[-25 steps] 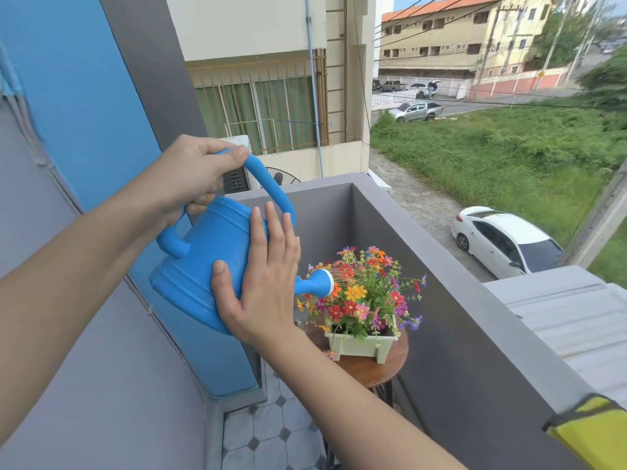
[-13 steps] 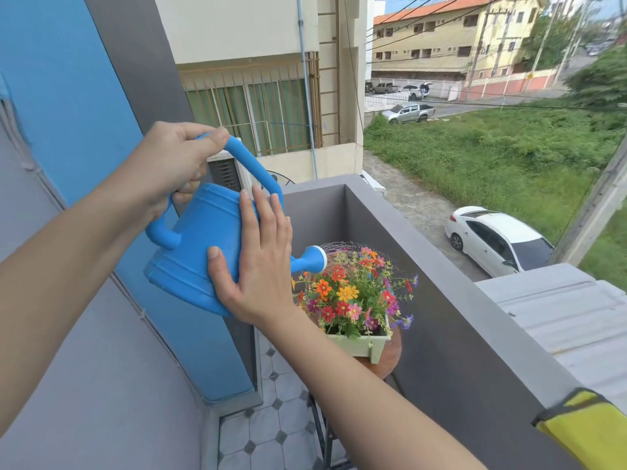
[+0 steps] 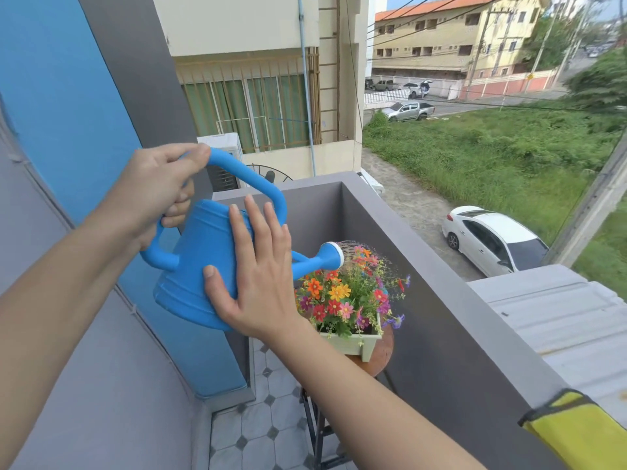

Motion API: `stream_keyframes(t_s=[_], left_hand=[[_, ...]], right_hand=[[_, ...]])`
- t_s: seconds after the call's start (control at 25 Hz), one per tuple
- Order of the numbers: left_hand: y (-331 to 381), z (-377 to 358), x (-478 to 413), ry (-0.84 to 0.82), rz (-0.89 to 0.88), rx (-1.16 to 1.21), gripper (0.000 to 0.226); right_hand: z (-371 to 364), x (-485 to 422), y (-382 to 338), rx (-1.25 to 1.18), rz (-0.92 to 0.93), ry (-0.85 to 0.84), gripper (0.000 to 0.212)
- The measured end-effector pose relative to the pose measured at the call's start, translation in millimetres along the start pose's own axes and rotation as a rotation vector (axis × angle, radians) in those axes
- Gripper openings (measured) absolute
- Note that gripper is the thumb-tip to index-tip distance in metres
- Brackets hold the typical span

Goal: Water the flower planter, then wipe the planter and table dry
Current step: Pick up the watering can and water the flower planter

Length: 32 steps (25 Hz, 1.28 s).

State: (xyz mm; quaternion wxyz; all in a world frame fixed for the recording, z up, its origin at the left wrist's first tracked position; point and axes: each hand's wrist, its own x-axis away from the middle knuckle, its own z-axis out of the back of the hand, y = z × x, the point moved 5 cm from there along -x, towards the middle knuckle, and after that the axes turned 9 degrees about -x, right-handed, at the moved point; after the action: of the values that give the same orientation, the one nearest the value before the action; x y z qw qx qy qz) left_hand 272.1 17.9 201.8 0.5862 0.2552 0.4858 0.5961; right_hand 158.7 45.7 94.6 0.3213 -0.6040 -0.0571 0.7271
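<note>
**Two-handed pour in progress**

A blue plastic watering can (image 3: 193,266) is gripped by its handle in the left hand (image 3: 159,191); the right hand (image 3: 258,286) is laid flat on its side. Its spout (image 3: 305,262) is aimed rightward at the pale green rectangular flower planter (image 3: 353,344) on the round wooden table (image 3: 383,351), nearest the right hand. Against a second earlier, the rose (image 3: 334,255) is held higher over the blooms (image 3: 339,296).

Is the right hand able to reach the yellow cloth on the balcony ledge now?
Probably yes: nothing stands between the right hand and the yellow cloth on the ledge, though that hand rests flat on the tilted watering can.
</note>
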Motion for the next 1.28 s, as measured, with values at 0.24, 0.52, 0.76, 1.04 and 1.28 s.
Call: stream_keyframes(t_s=[0.24,0.52,0.76,1.04,1.28], left_hand=[[-50.2,0.5,27.6,0.127,0.008,0.189,0.016],[-97.2,-22.5,53.8,0.298,0.044,0.316,0.017],[-124.8,-32.1,77.2,0.457,0.005,0.396,0.016],[-210.0,-5.5,92.4,0.515,0.088,0.350,0.038],[-388.8,-25.8,138.6,0.564,0.163,0.302,0.043]], right_hand=[[-6.3,27.6,17.1,0.117,0.148,-0.104,0.066],[-6.1,53.1,46.3,0.051,-0.077,-0.080,0.061],[-24.1,61.6,55.6,-0.033,-0.266,-0.082,0.058],[-106.3,100.9,65.0,-0.023,-0.296,-0.299,0.071],[-203.3,227.6,118.7,0.035,-0.274,-0.591,0.075]])
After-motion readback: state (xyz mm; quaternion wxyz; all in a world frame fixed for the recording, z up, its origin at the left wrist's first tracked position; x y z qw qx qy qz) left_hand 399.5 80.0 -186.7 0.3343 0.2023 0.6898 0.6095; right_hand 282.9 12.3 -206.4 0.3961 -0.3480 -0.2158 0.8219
